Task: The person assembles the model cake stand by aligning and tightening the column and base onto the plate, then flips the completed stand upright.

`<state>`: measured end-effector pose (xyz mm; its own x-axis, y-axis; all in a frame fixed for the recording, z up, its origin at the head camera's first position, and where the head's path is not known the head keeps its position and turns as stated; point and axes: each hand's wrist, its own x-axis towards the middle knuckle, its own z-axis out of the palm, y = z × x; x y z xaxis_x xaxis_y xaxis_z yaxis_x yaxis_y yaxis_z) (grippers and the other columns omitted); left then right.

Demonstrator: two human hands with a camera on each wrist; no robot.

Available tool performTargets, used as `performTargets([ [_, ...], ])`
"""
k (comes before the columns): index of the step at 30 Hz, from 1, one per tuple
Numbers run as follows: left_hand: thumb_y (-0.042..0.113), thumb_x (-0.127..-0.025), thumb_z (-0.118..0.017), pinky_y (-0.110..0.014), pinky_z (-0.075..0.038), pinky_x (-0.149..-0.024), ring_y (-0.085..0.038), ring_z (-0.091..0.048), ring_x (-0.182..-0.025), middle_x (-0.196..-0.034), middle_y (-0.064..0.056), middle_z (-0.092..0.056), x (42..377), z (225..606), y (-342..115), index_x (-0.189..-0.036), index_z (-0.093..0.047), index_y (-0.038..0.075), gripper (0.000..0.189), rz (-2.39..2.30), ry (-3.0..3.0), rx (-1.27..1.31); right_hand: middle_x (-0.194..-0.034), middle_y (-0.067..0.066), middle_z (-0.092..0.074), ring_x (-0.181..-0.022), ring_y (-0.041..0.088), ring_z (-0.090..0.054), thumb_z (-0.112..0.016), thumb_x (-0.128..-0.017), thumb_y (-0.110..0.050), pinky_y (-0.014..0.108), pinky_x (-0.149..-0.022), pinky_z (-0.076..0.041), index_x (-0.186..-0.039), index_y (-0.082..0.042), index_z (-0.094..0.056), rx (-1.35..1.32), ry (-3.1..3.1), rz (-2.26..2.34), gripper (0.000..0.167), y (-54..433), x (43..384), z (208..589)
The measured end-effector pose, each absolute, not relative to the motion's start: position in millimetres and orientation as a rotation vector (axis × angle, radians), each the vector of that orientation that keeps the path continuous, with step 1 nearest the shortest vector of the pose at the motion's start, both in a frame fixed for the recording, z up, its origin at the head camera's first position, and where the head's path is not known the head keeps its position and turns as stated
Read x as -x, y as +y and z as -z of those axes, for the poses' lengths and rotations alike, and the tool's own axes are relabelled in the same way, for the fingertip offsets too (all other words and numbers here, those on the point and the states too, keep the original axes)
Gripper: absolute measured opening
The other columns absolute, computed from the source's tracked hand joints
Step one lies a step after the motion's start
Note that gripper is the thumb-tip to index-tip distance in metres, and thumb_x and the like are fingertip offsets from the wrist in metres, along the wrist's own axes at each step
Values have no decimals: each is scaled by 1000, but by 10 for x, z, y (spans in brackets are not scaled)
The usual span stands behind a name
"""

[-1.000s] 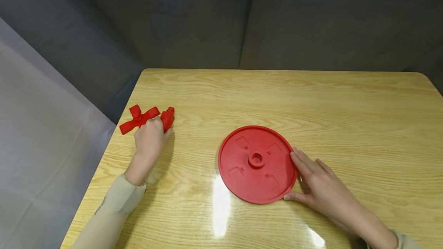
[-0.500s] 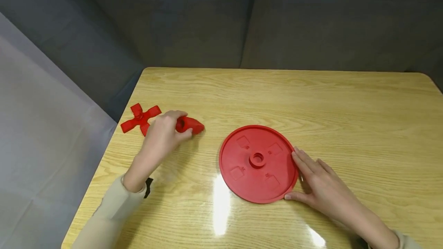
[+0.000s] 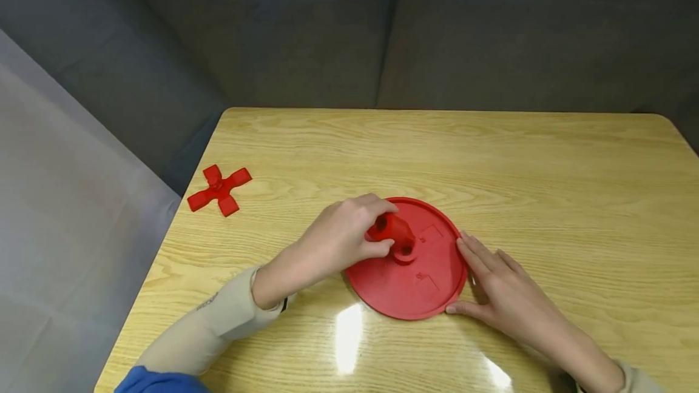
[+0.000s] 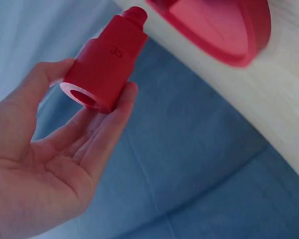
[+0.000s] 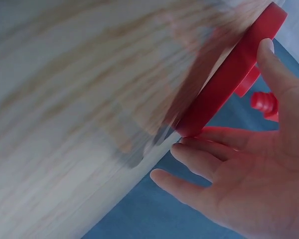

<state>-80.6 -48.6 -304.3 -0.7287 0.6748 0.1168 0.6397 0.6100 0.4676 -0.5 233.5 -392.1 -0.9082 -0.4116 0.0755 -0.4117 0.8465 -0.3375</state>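
My left hand (image 3: pixel 341 235) pinches a red stepped cylinder (image 4: pixel 102 67) between thumb and fingers. It has a hole in its wide end, a narrow ridged tip, and "35" marked on its side. In the head view the tilted cylinder overlaps the raised hub of a round red disc (image 3: pixel 382 293). The right wrist view shows its ridged tip (image 5: pixel 263 102) apart from the hub. My right hand (image 3: pixel 508 287) rests against the disc's right rim, thumb at the near side and straight fingers farther up. The left hand covers the disc's left part, including some square outlines.
A red cross-shaped piece (image 3: pixel 219 191) with a raised centre lies at the table's left edge. The wood-grain table (image 3: pixel 546 181) extends behind and to the right of the disc. A dark cloth (image 3: pixel 306 35) hangs behind it, with a light cloth (image 3: pixel 71 229) on the left.
My left hand has picked up the red cylinder beside the cross-shaped piece and carried it right, over the disc's middle. The right hand and disc have stayed in place.
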Motion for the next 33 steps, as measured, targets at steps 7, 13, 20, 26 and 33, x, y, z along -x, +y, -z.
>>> performTargets([
  [7, 20, -85, -77, -23, -51, -68, -12, -59, -81, -105, -2, -65, 780, 3070, -375, -122, -64, 6, 42, -643, 2756, -1196, -153, 21, -36, -133, 39, -42, -78, -74, -59, 65, -103, -32, -146, 4, -40, -662, -3056, -552, 103, 2317, 7, 3885],
  [13, 21, -85, -78, -20, -47, -64, -10, -54, -76, -99, 0, -62, 763, 3039, -369, -120, -64, 5, 41, -634, 2735, -1204, -153, 20, -35, -134, 39, -41, -78, -74, -59, 65, -103, -32, -147, 4, -39, -659, -3064, -551, 104, 2323, 14, 3891],
  [20, 25, -84, -80, -17, -50, -71, -9, -60, -85, -108, -2, -66, 796, 3125, -322, -123, -64, 6, 46, -732, 2703, -1206, -153, 20, -35, -134, 38, -41, -78, -75, -58, 64, -103, -33, -146, 4, -40, -669, -3043, -562, 102, 2319, -2, 3908],
  [26, 25, -83, -81, -14, -48, -79, -8, -61, -88, -116, -3, -68, 893, 3299, -308, -126, -64, 7, 49, -952, 2580, -1156, -152, 20, -36, -133, 38, -42, -78, -75, -57, 64, -102, -33, -146, 4, -40, -678, -3030, -560, 101, 2318, -4, 3923],
  [33, 22, -82, -82, -14, -50, -78, -2, -61, -89, -110, 1, -70, 996, 3447, -347, -123, -66, 10, 46, -1169, 2490, -1141, -152, 21, -37, -132, 39, -43, -78, -75, -58, 65, -102, -33, -146, 4, -40, -678, -3032, -558, 102, 2319, 2, 3915],
])
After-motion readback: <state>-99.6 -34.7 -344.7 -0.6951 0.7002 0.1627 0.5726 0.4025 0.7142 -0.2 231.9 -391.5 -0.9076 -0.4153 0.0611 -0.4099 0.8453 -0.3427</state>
